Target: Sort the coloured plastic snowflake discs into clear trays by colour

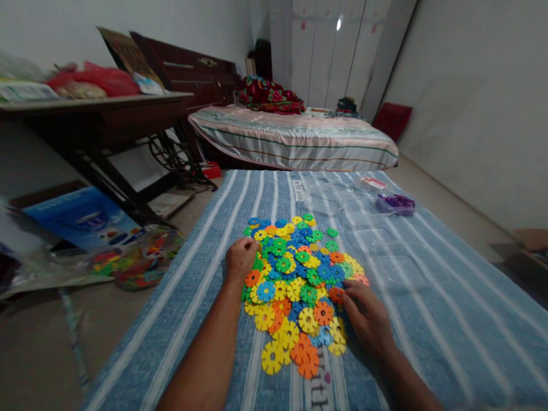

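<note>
A heap of notched plastic snowflake discs [295, 274] in yellow, green, blue and orange is spread over the striped cloth. My left hand [241, 258] is at the heap's left edge, its fingers curled into a pinch; what lies between them, if anything, is hidden. On the right side, my right hand [368, 313] has thumb and forefinger closed at the edge of an orange snowflake disc [337, 295]. Loose yellow discs [273, 357] and overlapping orange discs [305, 355] lie at the near end of the heap.
Clear plastic trays [400, 269] lie right of the heap, and one box holds purple pieces [396, 204]. A red-and-white card [373, 182] is at the far edge. Beyond stands a bed [295, 137]; a sewing-machine table [98, 105] is at left, with bags of colourful pieces [149, 257] below.
</note>
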A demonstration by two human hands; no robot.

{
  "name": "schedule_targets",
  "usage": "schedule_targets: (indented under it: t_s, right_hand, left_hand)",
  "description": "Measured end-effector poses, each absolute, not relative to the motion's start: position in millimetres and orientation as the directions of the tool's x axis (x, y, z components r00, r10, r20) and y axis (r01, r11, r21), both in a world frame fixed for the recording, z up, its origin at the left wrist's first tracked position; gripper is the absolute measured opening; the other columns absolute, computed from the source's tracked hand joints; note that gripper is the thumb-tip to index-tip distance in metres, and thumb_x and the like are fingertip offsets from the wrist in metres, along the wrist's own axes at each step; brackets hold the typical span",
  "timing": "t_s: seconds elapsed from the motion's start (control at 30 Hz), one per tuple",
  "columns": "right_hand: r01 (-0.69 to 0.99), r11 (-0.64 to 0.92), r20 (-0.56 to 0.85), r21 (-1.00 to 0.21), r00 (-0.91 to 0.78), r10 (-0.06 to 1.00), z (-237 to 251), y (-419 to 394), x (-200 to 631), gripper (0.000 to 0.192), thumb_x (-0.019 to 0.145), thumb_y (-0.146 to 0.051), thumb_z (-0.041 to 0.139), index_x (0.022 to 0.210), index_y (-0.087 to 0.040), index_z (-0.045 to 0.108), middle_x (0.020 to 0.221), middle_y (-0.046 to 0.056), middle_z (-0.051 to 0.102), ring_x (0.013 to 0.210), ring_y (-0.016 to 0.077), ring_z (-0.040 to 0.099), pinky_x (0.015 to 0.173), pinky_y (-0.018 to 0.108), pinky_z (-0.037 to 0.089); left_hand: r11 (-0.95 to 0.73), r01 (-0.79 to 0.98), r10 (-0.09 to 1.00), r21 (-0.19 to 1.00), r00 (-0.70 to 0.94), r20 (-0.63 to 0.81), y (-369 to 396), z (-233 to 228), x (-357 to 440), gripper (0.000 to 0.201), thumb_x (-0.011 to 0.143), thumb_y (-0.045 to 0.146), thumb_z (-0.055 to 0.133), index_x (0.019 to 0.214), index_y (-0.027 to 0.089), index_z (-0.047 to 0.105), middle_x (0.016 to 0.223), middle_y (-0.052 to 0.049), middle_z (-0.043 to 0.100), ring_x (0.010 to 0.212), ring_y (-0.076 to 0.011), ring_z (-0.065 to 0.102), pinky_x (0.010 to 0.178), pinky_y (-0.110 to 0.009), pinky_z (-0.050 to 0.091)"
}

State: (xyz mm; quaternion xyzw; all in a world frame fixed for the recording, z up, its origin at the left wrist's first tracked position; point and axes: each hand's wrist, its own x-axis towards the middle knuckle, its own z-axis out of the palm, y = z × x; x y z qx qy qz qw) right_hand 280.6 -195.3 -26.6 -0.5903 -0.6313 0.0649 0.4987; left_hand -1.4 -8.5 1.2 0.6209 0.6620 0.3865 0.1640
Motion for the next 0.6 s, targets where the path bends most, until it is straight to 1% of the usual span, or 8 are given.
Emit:
schedule_targets:
  t_s: [0.23,0.37,0.5,0.57,0.6]
  right_hand:
    - [0.644,0.29,0.542,-0.707,0.231,0.808,-22.8,-196.4,279.7,0.021,0.093,-0.037,0.06,0.083,-0.022,0.071,0.101,0.009,0.075,0.095,0.024,0.072,0.087,0.04,0.059]
    - [0.646,0.322,0.587,-0.692,0.244,0.772,-10.4,-198.3,283.9,0.015,0.091,-0.034,0.063,0.084,-0.023,0.071,0.1,0.009,0.075,0.093,0.0239,0.072,0.085,0.04,0.06]
    - [0.701,0.337,0.656,-0.629,0.246,0.714,12.0,-193.0,305.1,0.011,0.091,-0.031,0.063,0.089,-0.022,0.069,0.097,0.009,0.075,0.091,0.023,0.072,0.084,0.04,0.059]
    - [0.777,0.306,0.716,-0.55,0.251,0.651,22.0,-186.8,323.9,0.01,0.09,-0.031,0.064,0.089,-0.022,0.068,0.095,0.009,0.074,0.088,0.0227,0.071,0.083,0.04,0.058]
    - [0.826,0.267,0.749,-0.497,0.253,0.613,25.7,-183.5,334.4,0.011,0.09,-0.031,0.064,0.088,-0.021,0.067,0.094,0.01,0.074,0.087,0.0231,0.071,0.083,0.04,0.057]
  left_hand:
    - [-0.07,0.693,0.951,0.718,-0.171,0.257,-9.7,1.6,-0.1,0.021,0.073,0.038,0.052,0.065,0.022,0.063,0.073,0.0,0.067,0.075,-0.0167,0.062,0.071,-0.025,0.044]
    - [-0.076,0.698,0.951,0.712,-0.165,0.263,-9.5,0.3,0.3,0.022,0.074,0.039,0.052,0.065,0.022,0.064,0.074,0.0,0.068,0.074,-0.0169,0.062,0.072,-0.026,0.045]
    - [-0.073,0.706,0.95,0.705,-0.167,0.266,-8.7,0.6,1.0,0.022,0.073,0.039,0.053,0.065,0.022,0.064,0.076,-0.001,0.068,0.074,-0.0172,0.062,0.073,-0.026,0.045]
    - [-0.069,0.706,0.948,0.704,-0.174,0.267,-8.2,1.3,1.3,0.021,0.073,0.039,0.053,0.066,0.022,0.064,0.077,-0.001,0.068,0.076,-0.0174,0.062,0.073,-0.027,0.045]
    - [-0.066,0.709,0.948,0.703,-0.174,0.266,-7.9,1.6,1.3,0.021,0.073,0.038,0.053,0.066,0.022,0.064,0.078,-0.001,0.068,0.076,-0.0176,0.062,0.073,-0.027,0.045]
